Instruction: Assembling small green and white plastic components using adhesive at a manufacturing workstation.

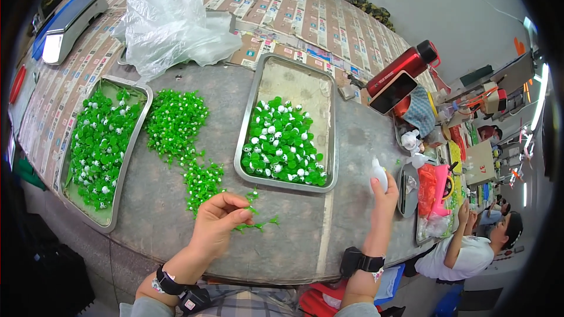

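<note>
My left hand [215, 224] is at the near middle of the table, thumb and forefinger pinched on a small green plastic piece [252, 196]. Several loose green sprigs [267, 222] lie just beyond its fingertips. To the right, my right hand [384, 201] is wrapped round a small white squeeze bottle [378, 174], its narrow nozzle pointing up. A heap of small green pieces with white tips [177, 118] spreads from the left middle toward my left hand. Ahead of my hands, a metal tray [301, 85] holds green pieces with white balls marked by black dots [279, 144].
A second metal tray [145, 101] of green and white pieces stands at the left. Clear plastic bags [170, 20] and a scale [76, 20] lie beyond. At the right are a red flask [402, 69], a phone [393, 92], a cluttered tray [432, 199] and a seated person [470, 252].
</note>
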A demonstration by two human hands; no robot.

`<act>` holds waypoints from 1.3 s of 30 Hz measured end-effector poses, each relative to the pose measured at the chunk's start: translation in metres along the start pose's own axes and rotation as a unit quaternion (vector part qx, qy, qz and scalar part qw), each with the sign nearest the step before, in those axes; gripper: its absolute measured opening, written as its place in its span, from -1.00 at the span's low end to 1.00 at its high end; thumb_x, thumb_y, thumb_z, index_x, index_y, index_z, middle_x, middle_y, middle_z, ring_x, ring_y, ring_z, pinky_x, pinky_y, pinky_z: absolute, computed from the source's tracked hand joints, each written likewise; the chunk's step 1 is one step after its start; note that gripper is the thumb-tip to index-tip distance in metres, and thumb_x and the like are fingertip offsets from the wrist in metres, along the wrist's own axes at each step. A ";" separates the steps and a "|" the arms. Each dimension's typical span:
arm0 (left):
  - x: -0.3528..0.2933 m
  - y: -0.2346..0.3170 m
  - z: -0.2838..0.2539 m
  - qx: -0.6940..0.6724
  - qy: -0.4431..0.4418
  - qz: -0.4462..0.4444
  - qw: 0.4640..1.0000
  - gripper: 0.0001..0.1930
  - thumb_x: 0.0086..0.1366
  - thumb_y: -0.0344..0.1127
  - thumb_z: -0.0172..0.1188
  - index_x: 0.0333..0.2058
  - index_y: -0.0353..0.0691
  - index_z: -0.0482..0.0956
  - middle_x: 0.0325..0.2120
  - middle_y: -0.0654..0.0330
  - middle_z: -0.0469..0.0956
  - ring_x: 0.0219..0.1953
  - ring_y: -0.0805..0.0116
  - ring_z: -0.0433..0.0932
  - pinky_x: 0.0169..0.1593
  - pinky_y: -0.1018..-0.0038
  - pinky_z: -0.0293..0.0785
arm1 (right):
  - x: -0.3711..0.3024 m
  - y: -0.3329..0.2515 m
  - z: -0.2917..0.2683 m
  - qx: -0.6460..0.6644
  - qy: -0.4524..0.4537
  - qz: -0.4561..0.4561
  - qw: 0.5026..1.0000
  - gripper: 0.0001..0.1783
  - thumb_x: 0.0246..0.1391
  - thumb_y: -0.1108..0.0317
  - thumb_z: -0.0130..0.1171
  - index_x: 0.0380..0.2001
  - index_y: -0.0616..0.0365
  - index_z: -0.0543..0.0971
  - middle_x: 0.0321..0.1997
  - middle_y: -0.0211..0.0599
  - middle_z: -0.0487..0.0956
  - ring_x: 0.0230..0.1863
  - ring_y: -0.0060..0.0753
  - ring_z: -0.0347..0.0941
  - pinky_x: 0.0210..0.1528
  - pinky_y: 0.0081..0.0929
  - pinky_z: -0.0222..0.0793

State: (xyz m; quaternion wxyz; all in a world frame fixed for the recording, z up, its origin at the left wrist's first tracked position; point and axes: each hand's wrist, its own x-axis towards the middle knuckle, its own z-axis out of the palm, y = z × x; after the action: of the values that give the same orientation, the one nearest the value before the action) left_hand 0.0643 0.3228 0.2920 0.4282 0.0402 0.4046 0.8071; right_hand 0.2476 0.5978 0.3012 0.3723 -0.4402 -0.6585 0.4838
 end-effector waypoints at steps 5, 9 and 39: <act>0.001 -0.002 0.000 0.006 0.002 -0.006 1.000 -0.86 -0.04 -0.51 0.12 -0.45 -0.27 0.38 -0.50 0.22 0.40 -0.52 0.43 0.43 -0.42 0.52 0.43 | 0.005 0.006 -0.004 0.060 0.036 -0.009 0.998 -0.55 -0.20 0.50 0.10 -0.14 0.29 0.31 -0.24 -0.34 0.40 -0.24 -0.56 0.32 -0.19 -0.66 0.20; 0.000 -0.001 -0.001 0.004 0.008 -0.002 1.000 -0.86 -0.04 -0.49 0.13 -0.45 -0.27 0.38 -0.52 0.22 0.41 -0.53 0.44 0.43 -0.42 0.52 0.43 | 0.009 0.006 0.005 0.102 0.027 -0.023 0.994 -0.54 -0.19 0.50 0.09 -0.12 0.28 0.29 -0.21 -0.30 0.40 -0.19 -0.54 0.31 -0.15 -0.63 0.19; 0.000 0.004 0.002 0.014 -0.096 -0.036 0.995 -0.90 -0.02 -0.45 0.13 -0.51 -0.25 0.39 -0.52 0.12 0.44 -0.46 0.38 0.44 -0.40 0.51 0.41 | -0.079 -0.059 0.101 0.106 -0.453 0.013 0.885 -0.77 -0.22 0.51 0.15 -0.37 0.25 0.44 -0.40 -0.42 0.45 -0.37 -0.68 0.32 -0.31 -0.70 0.24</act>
State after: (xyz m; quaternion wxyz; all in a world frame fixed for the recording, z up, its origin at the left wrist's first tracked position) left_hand 0.0625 0.3226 0.2964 0.4934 0.1089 0.3738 0.7778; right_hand 0.1682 0.4838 0.3272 0.0720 -0.1396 -0.6946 0.7021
